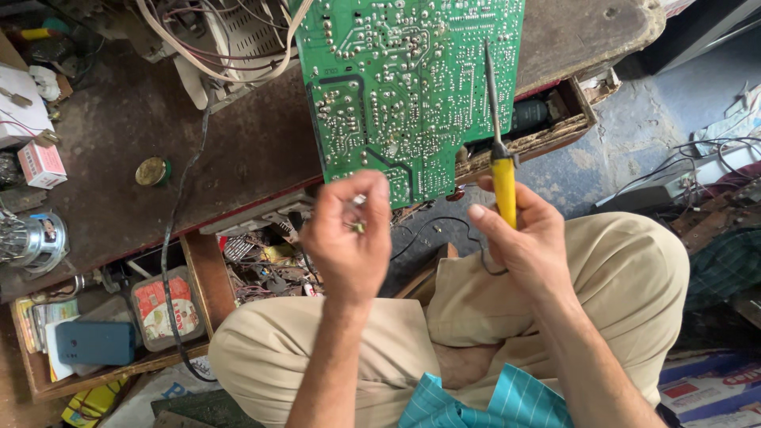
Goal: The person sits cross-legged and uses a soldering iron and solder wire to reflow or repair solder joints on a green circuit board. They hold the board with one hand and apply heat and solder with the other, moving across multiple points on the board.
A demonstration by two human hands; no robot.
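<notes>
Gripping a yellow-handled soldering iron with a long dark metal shaft (501, 158) in the right hand (519, 238), fingers curled and pressed around the handle, thumb lying along its side. Pointing the shaft toward twelve o'clock, tip resting over the solder side of a large green printed circuit board (412, 87) tilted off the edge of a worn dark brown wooden workbench (119, 158); touching or just hovering, impossible to tell.

Pinching a small metallic piece (358, 226), possibly a bit of solder or a component, between thumb and fingertips of the left hand (349, 238), remaining fingers folded in, at about seven o'clock from the board's lower edge and just beside it.

Sitting with knees in beige trousers (634, 269) directly beneath both hands. Lying at nine o'clock: a small round brass-coloured tin (151, 171); at eight o'clock, an open wooden drawer of clutter (119, 325) holding a blue rectangular case (95, 342).

Risking, as a judgement: burning the left fingertips, working so near a hot tip; dropping molten solder or the tiny pinched piece onto the lap or into the clutter below; bridging neighbouring pads through an unsteady tip on such dense traces; snagging the black cord (444, 230) trailing between the knees and jerking the iron; letting the overhanging board shift under pressure.
</notes>
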